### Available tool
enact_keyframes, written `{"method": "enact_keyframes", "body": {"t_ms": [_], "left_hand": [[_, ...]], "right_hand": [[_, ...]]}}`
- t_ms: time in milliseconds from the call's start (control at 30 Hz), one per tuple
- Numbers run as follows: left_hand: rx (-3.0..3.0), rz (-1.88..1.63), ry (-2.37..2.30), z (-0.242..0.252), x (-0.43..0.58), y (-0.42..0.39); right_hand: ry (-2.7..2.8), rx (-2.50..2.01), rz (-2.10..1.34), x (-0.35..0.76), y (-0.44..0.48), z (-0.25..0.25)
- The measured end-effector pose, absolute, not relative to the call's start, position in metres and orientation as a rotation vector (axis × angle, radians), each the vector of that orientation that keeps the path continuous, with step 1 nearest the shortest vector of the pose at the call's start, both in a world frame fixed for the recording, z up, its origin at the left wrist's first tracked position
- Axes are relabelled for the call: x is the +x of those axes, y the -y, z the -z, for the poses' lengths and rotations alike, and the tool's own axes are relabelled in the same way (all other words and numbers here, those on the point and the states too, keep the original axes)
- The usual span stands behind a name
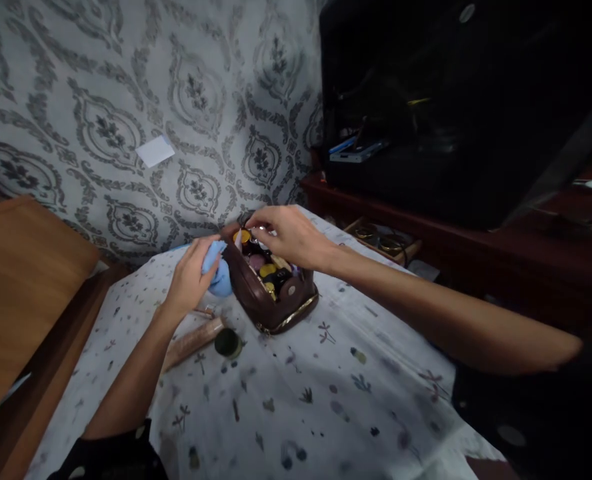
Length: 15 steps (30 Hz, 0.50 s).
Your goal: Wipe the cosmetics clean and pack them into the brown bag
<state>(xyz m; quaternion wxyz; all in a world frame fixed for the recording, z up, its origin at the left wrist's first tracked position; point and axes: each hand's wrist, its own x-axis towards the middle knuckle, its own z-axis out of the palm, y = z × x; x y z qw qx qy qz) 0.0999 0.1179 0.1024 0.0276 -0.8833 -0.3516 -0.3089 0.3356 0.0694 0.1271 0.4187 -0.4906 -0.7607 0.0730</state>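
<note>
Head view took in a dark screen (451,120) at two o'clock and a cloth-covered table (336,400), where a brown bag (261,303) sat open near the centre. At the bag's one o'clock, the right hand (296,233) curved over its opening; whether it gripped anything could not be told. At nine, the left hand (191,273) was clamped on a blue cloth (221,279). A tan tube (196,341) lay at eight. Small containers (267,270) crowded the bag.

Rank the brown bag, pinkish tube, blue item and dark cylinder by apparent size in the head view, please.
Largest: brown bag
Pinkish tube and blue item, partly hidden: too close to rank
Smallest: dark cylinder
</note>
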Motion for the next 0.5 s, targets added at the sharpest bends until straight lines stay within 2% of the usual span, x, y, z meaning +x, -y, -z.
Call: {"method": "enact_keyframes", "body": {"t_ms": [167, 300, 367, 500], "left_hand": [[-2.512, 1.213, 1.458, -0.080, 0.059, -0.098], [-2.377, 1.319, 1.720, -0.054, 0.024, -0.090], [-2.335, 1.289, 1.816, -0.043, 0.012, -0.088], [-2.364, 0.994, 1.968, -0.028, 0.006, -0.077]], "right_hand": [[1.844, -0.989, -0.322, 0.313, -0.027, -0.098], [2.007, -0.893, -0.509, 0.283, -0.005, -0.057], [2.046, -0.977, -0.575, 0.267, -0.002, -0.038], [2.076, -1.228, -0.711, 0.238, -0.005, -0.013]]}}
